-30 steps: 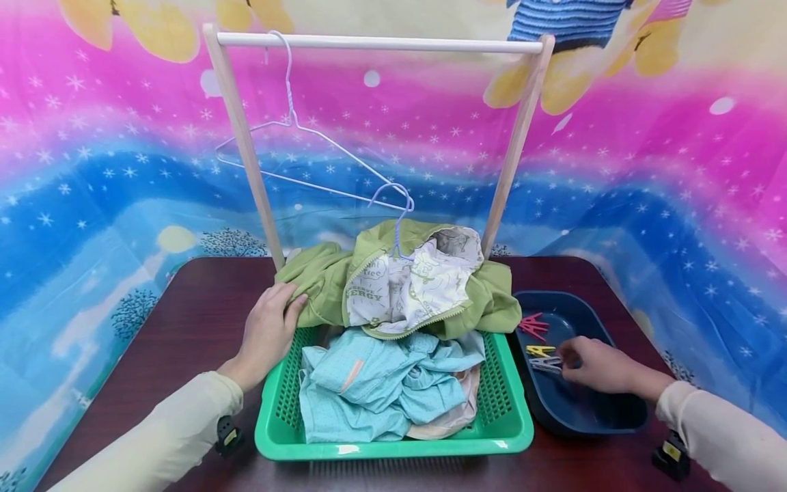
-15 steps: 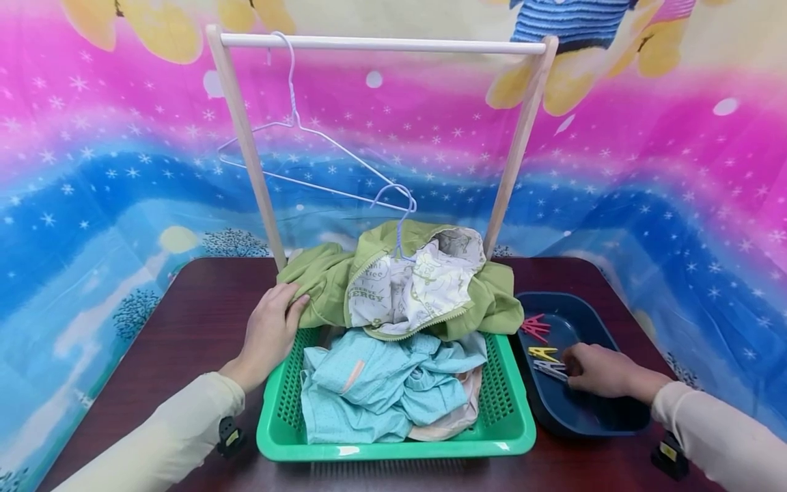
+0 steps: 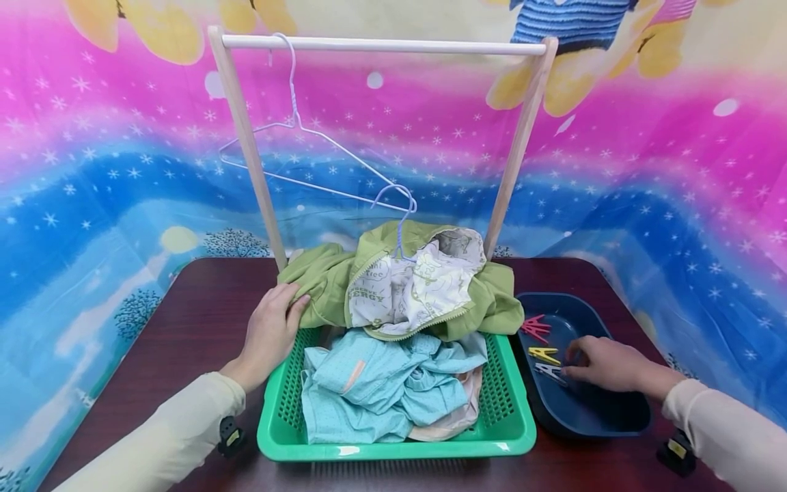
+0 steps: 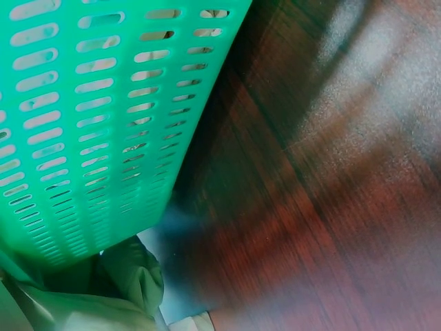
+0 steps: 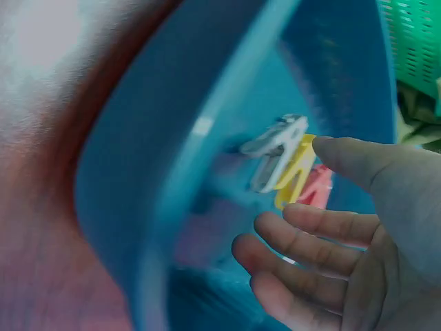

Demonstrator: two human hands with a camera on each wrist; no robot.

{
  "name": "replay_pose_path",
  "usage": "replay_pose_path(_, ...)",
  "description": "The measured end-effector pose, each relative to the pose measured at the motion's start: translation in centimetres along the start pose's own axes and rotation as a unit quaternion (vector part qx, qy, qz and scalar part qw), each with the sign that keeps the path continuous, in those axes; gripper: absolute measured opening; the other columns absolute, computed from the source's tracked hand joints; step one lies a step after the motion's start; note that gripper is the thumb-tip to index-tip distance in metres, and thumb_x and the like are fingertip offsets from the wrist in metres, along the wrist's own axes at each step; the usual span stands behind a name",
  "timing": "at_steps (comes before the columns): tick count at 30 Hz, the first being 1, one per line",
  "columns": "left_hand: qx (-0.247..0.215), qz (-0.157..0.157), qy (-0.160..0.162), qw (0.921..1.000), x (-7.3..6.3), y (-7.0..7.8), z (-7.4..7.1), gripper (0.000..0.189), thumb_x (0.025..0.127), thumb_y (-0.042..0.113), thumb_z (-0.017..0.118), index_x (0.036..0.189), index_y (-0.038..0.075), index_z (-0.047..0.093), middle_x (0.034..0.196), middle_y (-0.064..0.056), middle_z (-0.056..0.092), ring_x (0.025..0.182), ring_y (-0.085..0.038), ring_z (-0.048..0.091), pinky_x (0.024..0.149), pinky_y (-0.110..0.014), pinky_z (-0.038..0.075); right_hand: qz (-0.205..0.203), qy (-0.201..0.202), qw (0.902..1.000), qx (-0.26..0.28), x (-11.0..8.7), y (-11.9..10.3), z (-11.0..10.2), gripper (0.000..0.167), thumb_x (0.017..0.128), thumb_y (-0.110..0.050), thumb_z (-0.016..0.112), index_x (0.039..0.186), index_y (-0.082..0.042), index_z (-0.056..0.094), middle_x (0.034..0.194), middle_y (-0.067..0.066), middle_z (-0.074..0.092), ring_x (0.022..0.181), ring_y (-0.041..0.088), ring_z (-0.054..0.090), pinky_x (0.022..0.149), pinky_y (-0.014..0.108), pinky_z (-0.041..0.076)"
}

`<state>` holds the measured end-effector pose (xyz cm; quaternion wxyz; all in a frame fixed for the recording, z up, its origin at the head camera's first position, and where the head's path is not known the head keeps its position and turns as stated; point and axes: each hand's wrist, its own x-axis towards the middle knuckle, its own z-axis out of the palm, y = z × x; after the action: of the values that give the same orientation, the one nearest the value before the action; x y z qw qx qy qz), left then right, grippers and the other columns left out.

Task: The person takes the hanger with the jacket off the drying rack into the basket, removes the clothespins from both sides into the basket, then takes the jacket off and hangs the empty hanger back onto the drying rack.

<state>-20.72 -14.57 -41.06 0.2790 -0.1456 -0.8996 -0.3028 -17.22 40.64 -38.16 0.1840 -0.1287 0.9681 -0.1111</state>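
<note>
My left hand (image 3: 270, 328) holds the left sleeve of a green jacket (image 3: 322, 283), thumb over the cloth; its fingertips are partly hidden. The jacket has a white printed lining and lies across the back of a green basket (image 3: 393, 451), with a purple hanger (image 3: 400, 225) poking out of its neck. My right hand (image 3: 605, 365) is over a dark blue tub (image 3: 590, 417), fingers loosely bent and apart, holding nothing. Just beyond its fingertips lie grey-white clothespins (image 5: 279, 155), a yellow clothespin (image 5: 298, 172) and red clothespins (image 3: 535, 328).
Light-blue clothing (image 3: 381, 389) and a pale peach garment (image 3: 451, 417) fill the basket. Behind it stands a wooden rack (image 3: 381, 45), a second hanger (image 3: 295, 123) hooked on its left end. Everything rests on a dark red-brown table (image 3: 203, 307) before a patterned cloth backdrop.
My right hand was at the grey-white clothespins; now it has drawn slightly right with its fingers spread apart. Those clothespins have shifted a little. My left hand and the jacket stay put.
</note>
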Motion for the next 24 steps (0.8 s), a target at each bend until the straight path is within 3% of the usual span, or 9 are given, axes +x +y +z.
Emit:
replay_pose_path(13, 0.000, -0.001, -0.007, 1.0000, 0.0, 0.1, -0.1, 0.014, 0.104, 0.018, 0.058, 0.104, 0.006, 0.065, 0.100, -0.013, 0.066, 0.094, -0.032, 0.060, 0.080, -0.050, 0.051, -0.021, 0.051, 0.9983, -0.018, 0.2, -2.0, -1.9, 0.038, 0.096, -0.040, 0.067, 0.116, -0.009, 0.070, 0.097, -0.003, 0.072, 0.074, 0.003, 0.062, 0.063, 0.030, 0.054)
replay_pose_path(20, 0.010, 0.000, -0.020, 0.9998, 0.0, 0.3, -0.3, 0.016, 0.105, 0.021, 0.056, 0.105, 0.008, 0.065, 0.101, -0.011, 0.066, 0.094, -0.030, 0.059, 0.079, -0.048, 0.050, -0.050, 0.136, 0.9895, -0.008, 0.5, -3.8, -2.5, 0.028, 0.098, -0.035, 0.067, 0.113, -0.011, 0.072, 0.095, -0.004, 0.073, 0.071, 0.000, 0.062, 0.060, 0.025, 0.052)
replay_pose_path(24, 0.022, 0.001, -0.034, 0.9992, 0.0, 0.4, -0.7, 0.026, 0.106, 0.026, 0.054, 0.122, 0.008, 0.065, 0.116, -0.013, 0.070, 0.096, -0.029, 0.061, 0.076, -0.047, 0.051, -0.054, 0.184, 0.9814, 0.005, 0.9, -5.2, -3.1, 0.026, 0.099, -0.034, 0.066, 0.112, -0.012, 0.072, 0.093, -0.003, 0.074, 0.071, 0.002, 0.062, 0.058, 0.023, 0.048)
